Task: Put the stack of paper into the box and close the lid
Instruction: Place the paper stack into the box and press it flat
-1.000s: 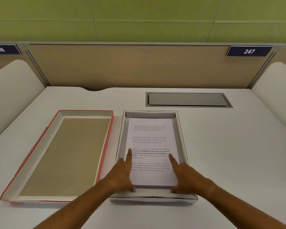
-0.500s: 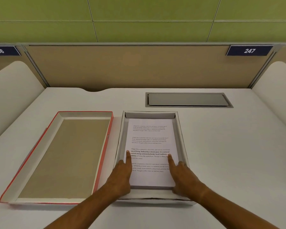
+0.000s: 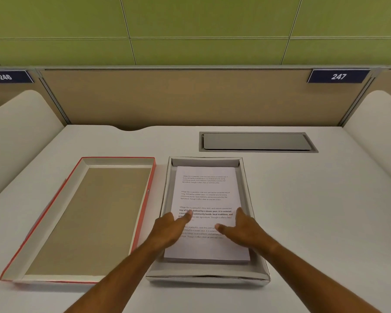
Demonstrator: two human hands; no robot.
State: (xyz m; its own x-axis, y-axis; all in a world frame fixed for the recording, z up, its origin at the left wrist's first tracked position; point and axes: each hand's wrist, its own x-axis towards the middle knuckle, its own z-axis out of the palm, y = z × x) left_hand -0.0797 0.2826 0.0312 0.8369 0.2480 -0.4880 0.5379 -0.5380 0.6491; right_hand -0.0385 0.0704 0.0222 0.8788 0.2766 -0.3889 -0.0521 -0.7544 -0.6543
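Note:
A stack of white printed paper (image 3: 207, 190) lies flat inside the shallow grey-white box (image 3: 248, 177) in the middle of the desk. My left hand (image 3: 169, 229) hovers over or rests on the paper's left part, fingers spread, index finger pointing forward. My right hand (image 3: 244, 229) is over the paper's right part, fingers apart, holding nothing. The lid (image 3: 54, 213), red-edged with a brown cardboard inside, lies upside down on the desk just left of the box.
A grey recessed cable hatch (image 3: 257, 142) sits in the white desk behind the box. A tan partition (image 3: 178, 98) with number plates 246 and 247 closes the far edge, and rounded white dividers stand at both sides.
Both hands have lifted off the near corners of the stack and moved forward and inward over the paper. The paper now lies fully down in the box.

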